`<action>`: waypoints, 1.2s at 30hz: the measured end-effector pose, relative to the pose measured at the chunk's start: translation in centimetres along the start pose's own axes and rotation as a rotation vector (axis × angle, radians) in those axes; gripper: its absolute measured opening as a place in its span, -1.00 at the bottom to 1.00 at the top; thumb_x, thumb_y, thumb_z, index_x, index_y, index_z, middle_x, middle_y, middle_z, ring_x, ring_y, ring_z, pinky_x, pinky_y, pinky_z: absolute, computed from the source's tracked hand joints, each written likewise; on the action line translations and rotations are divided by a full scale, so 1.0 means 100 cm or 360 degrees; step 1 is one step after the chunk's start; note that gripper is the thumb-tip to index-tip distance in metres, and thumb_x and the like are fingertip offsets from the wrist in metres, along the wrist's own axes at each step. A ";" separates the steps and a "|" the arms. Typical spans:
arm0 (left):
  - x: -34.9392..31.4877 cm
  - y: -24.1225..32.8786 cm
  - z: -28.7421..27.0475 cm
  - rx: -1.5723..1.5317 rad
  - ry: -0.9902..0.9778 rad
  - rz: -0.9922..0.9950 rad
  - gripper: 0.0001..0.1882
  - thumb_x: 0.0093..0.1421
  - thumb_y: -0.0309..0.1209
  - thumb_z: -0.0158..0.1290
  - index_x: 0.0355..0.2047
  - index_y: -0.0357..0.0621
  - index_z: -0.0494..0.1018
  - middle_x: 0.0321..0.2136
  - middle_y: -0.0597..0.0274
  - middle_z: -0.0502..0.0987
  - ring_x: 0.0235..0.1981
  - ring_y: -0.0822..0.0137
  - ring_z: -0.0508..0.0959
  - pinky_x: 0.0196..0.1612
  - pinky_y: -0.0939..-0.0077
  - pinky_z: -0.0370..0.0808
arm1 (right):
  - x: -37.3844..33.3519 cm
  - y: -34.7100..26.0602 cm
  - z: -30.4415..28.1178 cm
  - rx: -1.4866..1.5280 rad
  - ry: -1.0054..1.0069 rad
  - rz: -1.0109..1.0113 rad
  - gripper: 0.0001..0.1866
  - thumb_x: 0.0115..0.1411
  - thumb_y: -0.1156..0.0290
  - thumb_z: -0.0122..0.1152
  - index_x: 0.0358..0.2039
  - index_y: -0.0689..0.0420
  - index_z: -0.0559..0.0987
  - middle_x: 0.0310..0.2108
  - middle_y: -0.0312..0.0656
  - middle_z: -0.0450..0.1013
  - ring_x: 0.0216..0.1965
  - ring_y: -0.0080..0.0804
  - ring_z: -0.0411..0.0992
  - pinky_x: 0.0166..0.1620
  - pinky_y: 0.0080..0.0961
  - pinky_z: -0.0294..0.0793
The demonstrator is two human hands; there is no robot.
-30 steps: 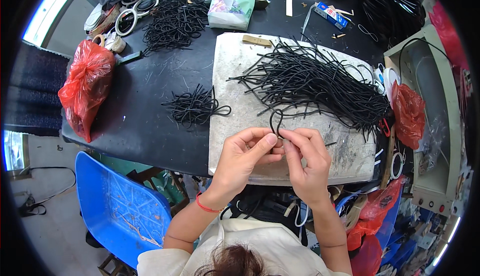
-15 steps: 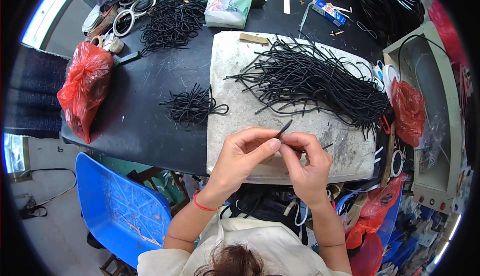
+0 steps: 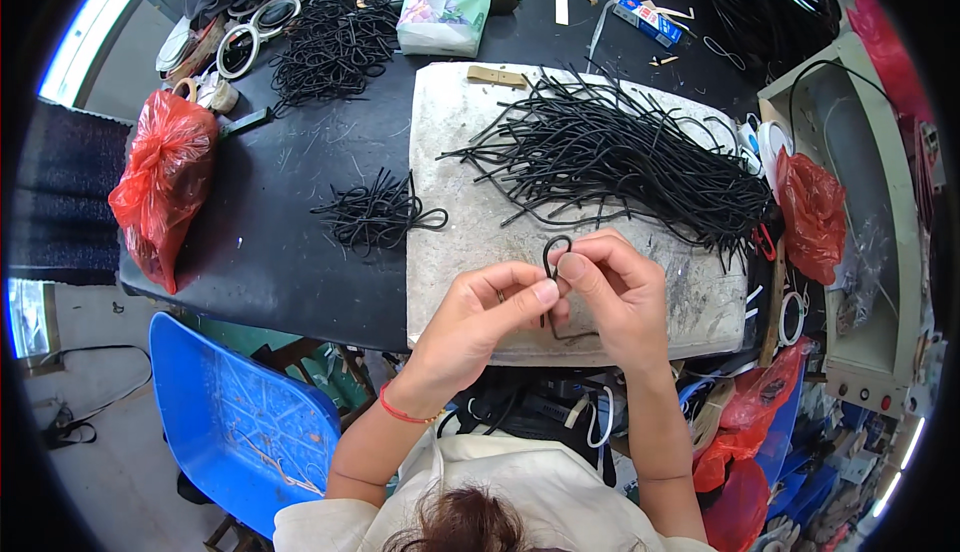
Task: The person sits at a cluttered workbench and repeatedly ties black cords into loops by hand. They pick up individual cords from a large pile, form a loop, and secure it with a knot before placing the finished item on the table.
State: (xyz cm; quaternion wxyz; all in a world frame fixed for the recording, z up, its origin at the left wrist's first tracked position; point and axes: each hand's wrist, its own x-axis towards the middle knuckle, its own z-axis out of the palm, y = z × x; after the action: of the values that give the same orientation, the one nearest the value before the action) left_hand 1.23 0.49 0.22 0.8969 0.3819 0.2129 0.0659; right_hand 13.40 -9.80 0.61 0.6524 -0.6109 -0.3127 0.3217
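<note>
Between my hands a thin black cord (image 3: 557,242) is bent into a small loop above the pale work board (image 3: 450,242). My left hand (image 3: 490,312) pinches the cord below the loop between thumb and fingers. Fingers of my right hand (image 3: 615,287) are closed on the side of the loop, and a loose length of cord hangs beneath. Beyond my hands lies a thick bundle of straight black cords (image 3: 620,167) across the board. A small heap of looped black cords (image 3: 375,214) sits left of the board, partly over its edge.
A larger heap of looped cords (image 3: 330,52) is at the far left, beside a tissue pack (image 3: 447,7) and tape rolls (image 3: 238,50). A red plastic bag (image 3: 165,177) stands at the table's left end. A blue tub (image 3: 245,407) is below; a metal cabinet (image 3: 850,222) is right.
The cord, earlier a short end sticking up between my fingertips, is now bent into a loop. My right hand has risen slightly along it. The whole view has shifted a little.
</note>
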 end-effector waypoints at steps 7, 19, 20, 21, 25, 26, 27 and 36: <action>0.001 -0.006 0.004 0.0274 0.0134 0.0201 -0.83 0.16 -0.39 0.02 -0.34 -0.28 0.45 -0.48 0.29 0.50 -0.50 0.58 0.42 -0.39 0.71 0.36 | -0.003 0.002 0.008 0.0006 0.0021 0.0164 -0.82 0.16 0.48 0.06 -0.24 0.27 0.42 -0.36 -0.26 0.37 -0.35 -0.62 0.36 -0.24 -0.66 0.37; 0.003 0.007 -0.008 -0.0494 0.0448 0.0276 -0.81 0.20 -0.39 -0.05 -0.21 -0.17 0.39 -0.30 0.24 0.50 -0.18 0.43 0.46 -0.12 0.57 0.37 | -0.027 -0.006 0.007 -0.0612 -0.0183 -0.0032 -0.67 0.02 0.49 0.19 -0.17 0.27 0.45 -0.21 -0.05 0.42 -0.23 -0.39 0.43 -0.19 -0.52 0.39; 0.004 0.006 -0.003 -0.0416 0.0466 0.0298 -0.81 0.20 -0.39 -0.05 -0.21 -0.17 0.39 -0.30 0.25 0.50 -0.16 0.42 0.46 -0.11 0.56 0.37 | -0.025 -0.011 0.017 -0.0606 -0.0147 -0.0040 -0.76 0.04 0.48 0.16 -0.26 0.28 0.49 -0.23 -0.03 0.41 -0.25 -0.32 0.44 -0.20 -0.49 0.39; 0.004 0.007 0.002 -0.0338 0.0484 0.0321 -0.82 0.20 -0.39 -0.05 -0.21 -0.16 0.39 -0.30 0.25 0.50 -0.15 0.40 0.46 -0.11 0.55 0.36 | -0.021 -0.008 0.022 -0.0593 -0.0197 -0.0042 -0.79 0.05 0.49 0.14 -0.28 0.28 0.50 -0.23 -0.03 0.41 -0.26 -0.33 0.43 -0.21 -0.50 0.39; 0.001 0.014 0.005 -0.0295 0.0463 0.0513 -0.81 0.20 -0.39 -0.04 -0.21 -0.20 0.40 -0.35 0.24 0.51 -0.13 0.36 0.46 -0.11 0.54 0.36 | -0.015 -0.002 0.020 -0.0322 -0.0287 0.0160 -0.85 0.11 0.54 0.04 -0.31 0.27 0.51 -0.41 -0.12 0.41 -0.40 -0.45 0.42 -0.36 -0.59 0.38; 0.000 0.018 0.001 -0.0554 0.0382 0.0406 -0.80 0.19 -0.40 -0.04 -0.21 -0.24 0.40 -0.42 0.28 0.50 -0.26 0.43 0.48 -0.15 0.57 0.35 | -0.020 -0.008 0.013 -0.0278 -0.0288 0.0285 -0.85 0.12 0.55 0.03 -0.31 0.27 0.52 -0.45 -0.14 0.41 -0.43 -0.49 0.41 -0.41 -0.62 0.37; -0.001 0.022 -0.004 -0.0518 0.0350 0.0322 -0.80 0.19 -0.40 -0.04 -0.23 -0.25 0.41 -0.43 0.29 0.50 -0.32 0.46 0.46 -0.17 0.58 0.36 | -0.022 -0.011 0.006 -0.0235 -0.0288 0.0410 -0.85 0.12 0.56 0.01 -0.31 0.26 0.52 -0.48 -0.17 0.40 -0.47 -0.53 0.40 -0.45 -0.64 0.36; -0.001 0.009 -0.004 -0.0218 0.0079 -0.0126 -0.83 0.15 -0.42 0.03 -0.34 -0.30 0.48 -0.45 0.31 0.48 -0.48 0.56 0.41 -0.31 0.67 0.39 | -0.007 -0.007 0.000 -0.1245 0.0146 -0.0992 -0.67 -0.18 0.66 0.27 -0.31 0.13 0.57 -0.52 -0.28 0.34 -0.57 -0.43 0.25 -0.55 -0.57 0.25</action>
State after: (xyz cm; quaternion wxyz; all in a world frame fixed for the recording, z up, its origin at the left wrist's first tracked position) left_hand 0.98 1.38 0.65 0.9173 0.3092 0.2450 0.0544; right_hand 12.96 -10.41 1.30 0.4526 -0.7007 -0.5485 -0.0570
